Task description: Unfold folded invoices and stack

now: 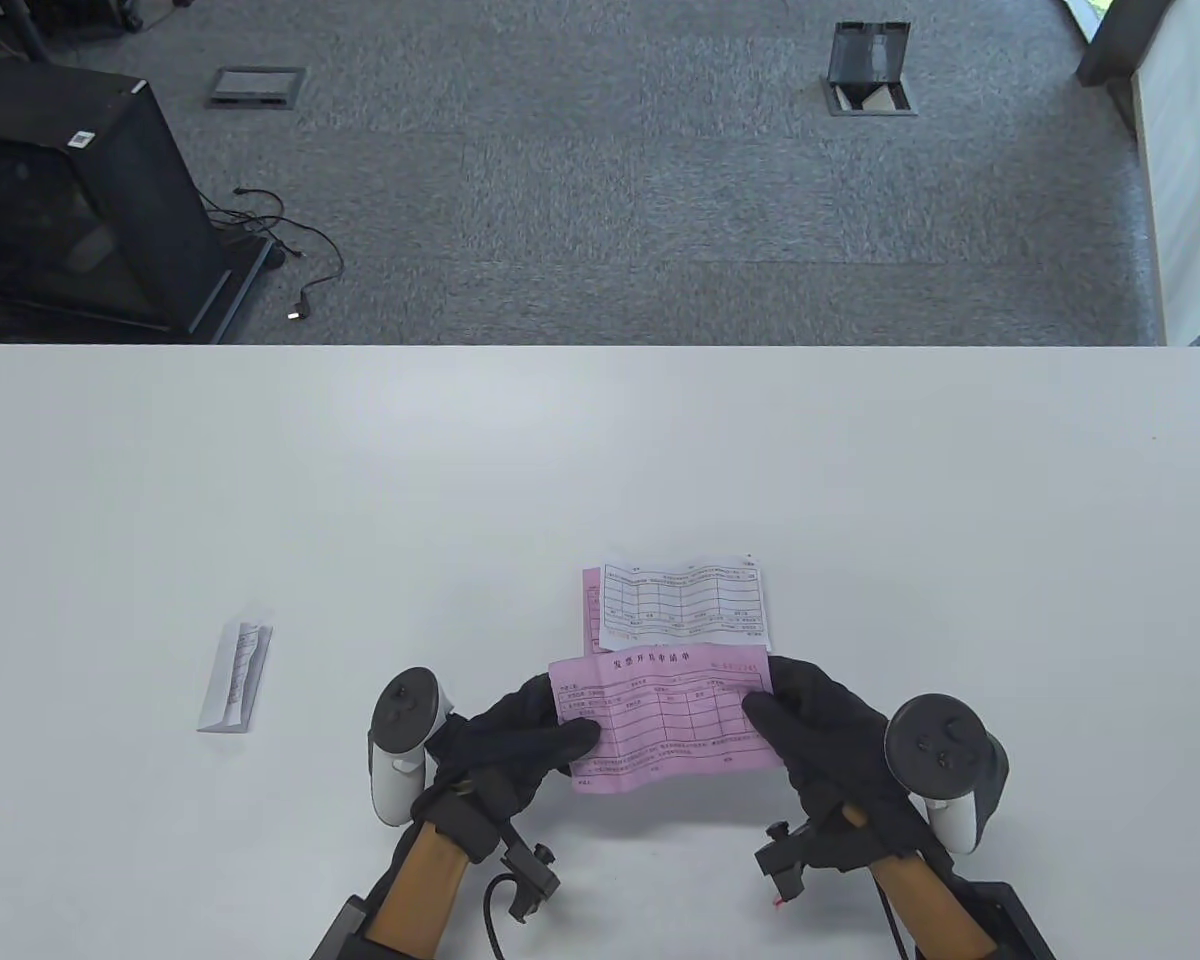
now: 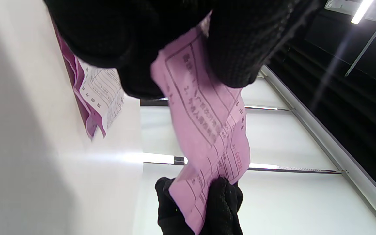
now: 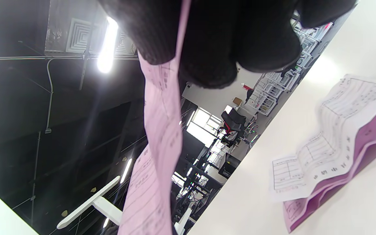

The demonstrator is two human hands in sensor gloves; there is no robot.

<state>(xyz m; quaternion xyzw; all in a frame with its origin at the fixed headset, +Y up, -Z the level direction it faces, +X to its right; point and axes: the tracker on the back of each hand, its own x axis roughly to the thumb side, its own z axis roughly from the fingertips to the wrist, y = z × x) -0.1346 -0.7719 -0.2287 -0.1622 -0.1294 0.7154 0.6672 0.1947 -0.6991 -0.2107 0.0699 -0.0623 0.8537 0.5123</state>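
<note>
- Your left hand [image 1: 525, 740] pinches the left edge of the pink invoice [image 1: 665, 722], thumb on top, fingers curled under it.
- Your right hand [image 1: 820, 735] pinches the right edge the same way; the left wrist view shows those fingers [image 2: 222, 202] clamped on the far end of the sheet.
- The pink sheet is open and stretched between both hands, held off the table [image 1: 260, 480] at its near edge, creases visible, slight sag in the middle.
- The stack [image 1: 685, 600] lies just beyond the held sheet: a white invoice on top, a pink one peeking out along its left side, both wavy from old folds.
- One folded invoice [image 1: 235, 675] lies well apart to the left, not yet opened.
- To finish this step well, I'd judge: keep light tension so the creases flatten, carry the sheet forward over the stack, line up the corners before letting go.
- Lower it flat, release both pinches together, else one side drags and skews the pile.
- Press the top down after; the wavy sheets likely spring up.
</note>
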